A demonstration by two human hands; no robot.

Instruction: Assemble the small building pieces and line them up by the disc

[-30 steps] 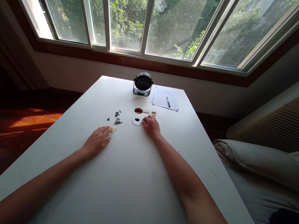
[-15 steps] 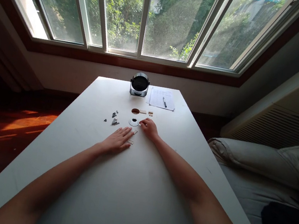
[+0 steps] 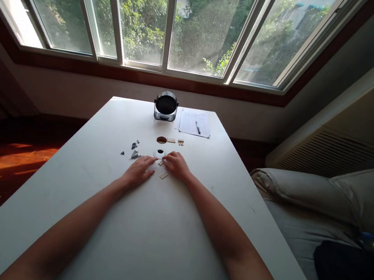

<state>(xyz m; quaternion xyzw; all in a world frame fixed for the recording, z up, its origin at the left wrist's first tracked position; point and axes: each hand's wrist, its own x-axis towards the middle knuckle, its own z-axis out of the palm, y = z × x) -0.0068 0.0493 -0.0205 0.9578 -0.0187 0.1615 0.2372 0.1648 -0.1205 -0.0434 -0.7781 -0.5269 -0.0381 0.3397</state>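
Observation:
My left hand (image 3: 139,170) lies low over the table with fingers stretched forward and thumb apart; its fingertips reach the near edge of a white ring with a dark centre (image 3: 159,153). Across from it, my right hand (image 3: 177,165) has bent fingers drawn together beside that ring; whatever they hold is too small to make out. Between the two hands is a small pale rectangular piece (image 3: 161,163), close to the right fingers. A second pale rectangular piece (image 3: 163,175) rests nearer to me. Several small dark parts (image 3: 135,154) lie left of the ring.
Behind the ring is a dark round opening (image 3: 161,140), with rows of small gold pieces (image 3: 171,140) beside it. A black round device on a stand (image 3: 166,106) stands at the back of the white table (image 3: 157,235). Right of it, a pen (image 3: 198,127) lies on paper (image 3: 190,121).
My left hand has drawn back from the pale pieces, and the nearer piece now lies uncovered and turned. The right hand has come closer to the left. The view has shifted slightly right.

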